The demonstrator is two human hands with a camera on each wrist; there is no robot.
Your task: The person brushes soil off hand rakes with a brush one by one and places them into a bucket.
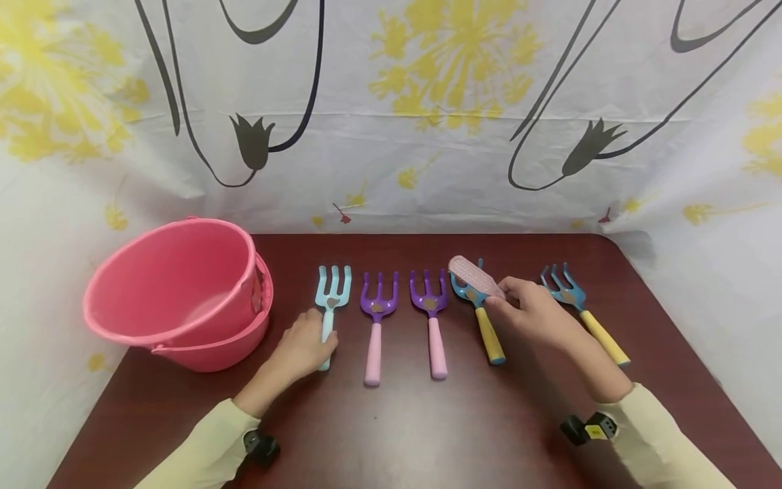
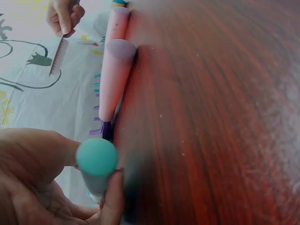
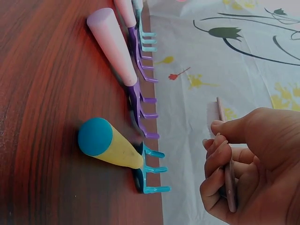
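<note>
My left hand [image 1: 299, 348] grips the handle of a light blue hand fork [image 1: 332, 299] on the table, tines pointing away. The fork's round handle end [image 2: 96, 157] shows between thumb and fingers in the left wrist view. My right hand [image 1: 540, 316] holds a small pink brush [image 1: 473, 273] by its handle, bristles visible in the left wrist view. In the head view the brush head overlaps the tines of a blue fork with a yellow handle [image 1: 490, 336]. Thumb and curled fingers close round the brush handle [image 3: 230, 187] in the right wrist view.
Between my hands lie two purple forks with pink handles, one left [image 1: 375, 339] and one right [image 1: 436, 339]. Another blue fork with a yellow handle [image 1: 601, 336] lies beyond my right hand. Nested pink buckets [image 1: 210, 343] stand at the left. A patterned cloth [image 1: 391, 163] hangs behind the table.
</note>
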